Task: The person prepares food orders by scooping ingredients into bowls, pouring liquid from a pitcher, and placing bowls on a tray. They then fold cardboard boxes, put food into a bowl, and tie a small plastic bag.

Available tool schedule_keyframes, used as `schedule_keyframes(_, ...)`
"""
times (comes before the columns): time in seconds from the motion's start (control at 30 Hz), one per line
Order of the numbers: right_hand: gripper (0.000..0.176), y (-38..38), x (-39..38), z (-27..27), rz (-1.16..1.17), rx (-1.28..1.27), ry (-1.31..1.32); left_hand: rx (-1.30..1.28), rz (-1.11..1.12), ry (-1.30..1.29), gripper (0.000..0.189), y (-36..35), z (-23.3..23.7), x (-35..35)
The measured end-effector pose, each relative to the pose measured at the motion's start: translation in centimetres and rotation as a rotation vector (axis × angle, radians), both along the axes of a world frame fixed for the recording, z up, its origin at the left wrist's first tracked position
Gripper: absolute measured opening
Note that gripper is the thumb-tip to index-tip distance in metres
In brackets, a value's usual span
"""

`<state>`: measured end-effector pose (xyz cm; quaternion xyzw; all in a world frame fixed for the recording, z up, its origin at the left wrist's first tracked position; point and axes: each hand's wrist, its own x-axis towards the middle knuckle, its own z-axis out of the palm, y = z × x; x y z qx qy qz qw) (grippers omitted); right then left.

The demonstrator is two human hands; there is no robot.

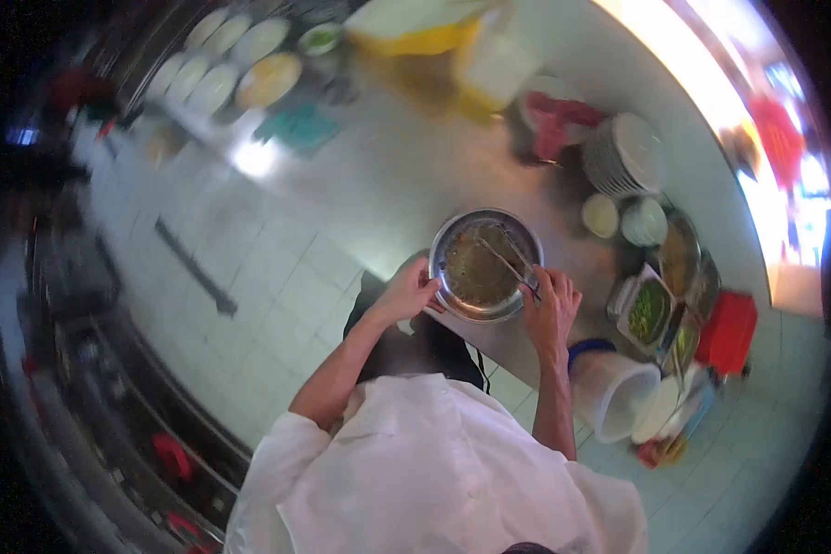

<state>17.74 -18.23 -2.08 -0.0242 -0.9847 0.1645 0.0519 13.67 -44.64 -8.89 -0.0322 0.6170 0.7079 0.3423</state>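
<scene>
A round steel bowl [441,294] with brownish liquid and bits of food in it sits at the near edge of the steel counter. My left hand [411,293] grips its left rim, thumb toward the inside and fingers underneath. My right hand [552,300] is closed around a pair of metal tongs [508,251] at the bowl's right side. The two thin arms of the tongs reach down into the bowl, apart from each other.
Right of the bowl stand stacked plates [623,155], small bowls [644,222], a tray of chopped greens [648,311], a red box [727,331] and a white plastic tub [616,397]. Filled plates [268,80] and a teal cloth [300,127] lie at the far left.
</scene>
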Motion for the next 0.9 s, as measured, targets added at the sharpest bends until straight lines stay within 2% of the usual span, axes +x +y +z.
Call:
schedule_keyframes(0.07, 0.046, -1.6, -0.2, 1.0, 0.173, 0.070, 0.006, 0.034, 0.121, 0.012, 0.038, -1.7, 1.9, 2.7)
schedule_keyframes(0.1, 0.047, -2.6, -0.1, 1.3, 0.241, 0.078, 0.017, -0.183, 0.091, 0.019, 0.039, -2.8, 4.8, 3.4)
schedule_keyframes(0.13, 0.047, -3.7, 0.1, 1.9, 0.299, 0.074, 0.022, -0.187, 0.148, 0.015, 0.039, -3.7, 4.8, 4.8)
schedule_keyframes(0.23, 0.045, -8.4, 1.0, 3.3, 0.404, 0.029, -0.007, 0.086, 0.311, -0.092, 0.035, -7.1, 2.0, 9.0)
schedule_keyframes(0.27, 0.045, -9.1, 0.8, 3.1, 0.441, 0.047, -0.020, 0.106, 0.347, -0.103, 0.035, -8.0, 1.9, 9.6)
schedule_keyframes(0.33, 0.039, -11.6, 1.3, 3.0, 0.474, -0.137, 0.067, 0.099, 0.447, -0.132, 0.018, -10.9, 2.3, 12.2)
schedule_keyframes(0.37, 0.039, -12.9, 1.5, 2.7, 0.503, -0.118, 0.053, 0.121, 0.475, -0.143, 0.018, -12.5, 2.4, 13.8)
schedule_keyframes(0.43, 0.030, -15.3, 1.6, 2.1, 0.306, -0.395, -0.063, 0.005, 0.577, -0.174, 0.018, -16.2, 2.2, 17.0)
schedule_keyframes(0.47, 0.030, -16.3, 1.3, 1.1, 0.321, -0.371, -0.077, 0.028, 0.592, -0.187, 0.018, -18.2, 1.0, 19.1)
schedule_keyframes(0.53, 0.026, -17.7, 0.1, -1.5, 0.252, -0.479, -0.141, -0.116, 0.635, -0.125, 0.027, -21.6, -1.7, 23.3)
schedule_keyframes(0.6, 0.026, -20.0, -2.0, -3.4, 0.233, -0.465, -0.222, -0.082, 0.743, -0.199, 0.017, -24.5, -3.4, 25.7)
schedule_keyframes(0.63, 0.026, -21.0, -3.5, -4.7, 0.299, -0.375, -0.209, -0.127, 0.741, -0.222, 0.012, -26.0, -4.2, 26.5)
schedule_keyframes(0.7, 0.026, -24.4, -6.1, -7.0, 0.374, -0.288, -0.194, -0.125, 0.773, -0.227, 0.011, -28.1, -8.7, 28.5)
schedule_keyframes(0.73, 0.026, -25.9, -7.5, -7.5, 0.402, -0.279, -0.158, -0.140, 0.791, -0.221, 0.011, -28.4, -10.7, 28.8)
schedule_keyframes(0.77, 0.027, -27.4, -8.3, -8.2, 0.429, -0.271, -0.116, -0.144, 0.840, -0.245, 0.022, -29.1, -12.4, 28.5)
schedule_keyframes(0.8, 0.027, -28.4, -8.6, -9.0, 0.431, -0.267, -0.107, -0.138, 0.842, -0.237, 0.022, -29.7, -14.2, 28.0)
schedule_keyframes(0.9, 0.036, -30.0, -10.0, -10.4, 0.477, 0.038, 0.111, -0.065, 0.902, -0.201, 0.020, -30.8, -19.4, 24.3)
